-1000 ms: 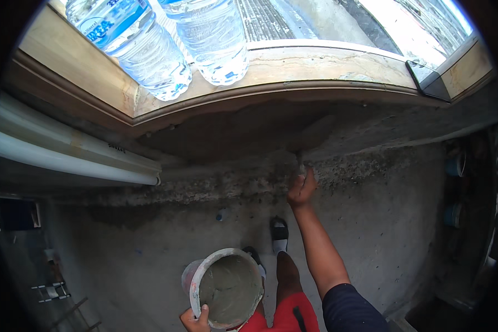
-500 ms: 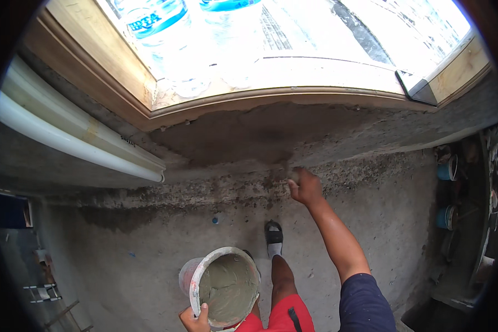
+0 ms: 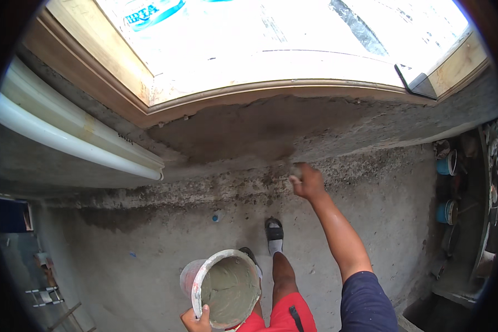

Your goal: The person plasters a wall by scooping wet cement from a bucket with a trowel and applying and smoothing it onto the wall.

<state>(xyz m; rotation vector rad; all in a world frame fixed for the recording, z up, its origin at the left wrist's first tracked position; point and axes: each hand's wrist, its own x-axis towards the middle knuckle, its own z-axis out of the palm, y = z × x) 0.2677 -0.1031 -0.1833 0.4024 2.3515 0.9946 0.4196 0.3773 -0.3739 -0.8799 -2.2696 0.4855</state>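
Observation:
My left hand (image 3: 197,320) grips the rim of a whitish plastic bucket (image 3: 189,276), thumb over the edge, in front of my red shorts. Grey-green wet mortar (image 3: 229,296) fills part of the bucket, which tilts toward me. Out ahead, my right hand (image 3: 310,182) is closed round a small pale thing, blurred and mostly hidden by the fingers. That hand is close to the foot of the wall, just below a dark, wet-looking plaster patch (image 3: 232,133) under the window.
A wooden window frame (image 3: 205,102) spans the top, with a dark phone-like slab (image 3: 418,83) at its right corner. White pipes (image 3: 77,135) lean at left. Blue buckets (image 3: 444,212) stand far right. A blue cap (image 3: 215,218) lies on the concrete floor (image 3: 149,276).
My right hand has shifted slightly up and right, still closed near the wall's foot. The bucket stays in my left hand, almost unmoved. The window looks brighter.

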